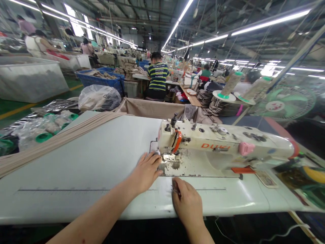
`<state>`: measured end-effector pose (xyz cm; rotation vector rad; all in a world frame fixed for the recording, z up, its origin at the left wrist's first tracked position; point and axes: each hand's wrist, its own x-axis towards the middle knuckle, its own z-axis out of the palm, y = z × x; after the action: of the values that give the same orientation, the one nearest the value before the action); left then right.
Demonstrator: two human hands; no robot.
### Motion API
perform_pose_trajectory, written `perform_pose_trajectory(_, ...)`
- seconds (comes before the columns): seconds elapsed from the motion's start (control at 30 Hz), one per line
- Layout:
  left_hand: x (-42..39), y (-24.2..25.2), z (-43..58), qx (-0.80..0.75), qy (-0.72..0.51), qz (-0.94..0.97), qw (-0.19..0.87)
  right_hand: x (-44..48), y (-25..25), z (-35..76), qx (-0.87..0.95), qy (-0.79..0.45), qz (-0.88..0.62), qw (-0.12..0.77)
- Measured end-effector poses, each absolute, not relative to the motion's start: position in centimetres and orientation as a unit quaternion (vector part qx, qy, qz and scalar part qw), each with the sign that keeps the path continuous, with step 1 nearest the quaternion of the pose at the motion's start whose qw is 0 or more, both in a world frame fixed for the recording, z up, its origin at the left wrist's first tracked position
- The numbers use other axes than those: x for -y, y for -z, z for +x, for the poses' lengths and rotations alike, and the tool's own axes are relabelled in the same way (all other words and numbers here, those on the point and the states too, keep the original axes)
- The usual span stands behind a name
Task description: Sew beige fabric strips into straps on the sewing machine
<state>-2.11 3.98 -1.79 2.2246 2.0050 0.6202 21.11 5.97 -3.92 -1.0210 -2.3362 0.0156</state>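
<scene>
A white sewing machine (193,139) with orange lettering stands on a pale table (106,169). My left hand (146,172) lies palm down just left of the presser foot and needle plate (169,157), its fingers stretched out near the metal plate. My right hand (187,200) rests on the table in front of the machine bed, fingers curled closed. Something small, dark and partly metallic shows at its fingertips, too blurred to name. Long beige fabric strips (76,130) lie in a bundle across the table's left side.
Thread cones (230,84) and a green fan (279,103) stand at the right. Wrapped spools (50,127) and a plastic bag (99,98) lie at the left. Beyond are a beige cloth-lined bin (152,108), a blue crate (100,81) and a seated person (157,76).
</scene>
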Motion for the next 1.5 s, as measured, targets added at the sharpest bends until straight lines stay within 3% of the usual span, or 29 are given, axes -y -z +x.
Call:
perform_pose_trajectory(0.5, -13.3, 2.3, -6.2, -0.613, -0.292, 0.727, 0.105, -5.8, 3.7, 21.1, 0.877, -0.003, -0.389, 0.283)
perform_pose_trajectory(1.07, -10.3, 0.6, -7.9, -0.588, -0.251, 0.762, 0.105, -5.7, 3.8, 21.1, 0.877, -0.012, -0.403, 0.261)
perform_pose_trajectory(1.5, -7.1, 0.5, -5.3, -0.658, -0.267, 0.689, 0.144, -5.6, 3.9, 21.0, 0.876, -0.025, -0.402, 0.265)
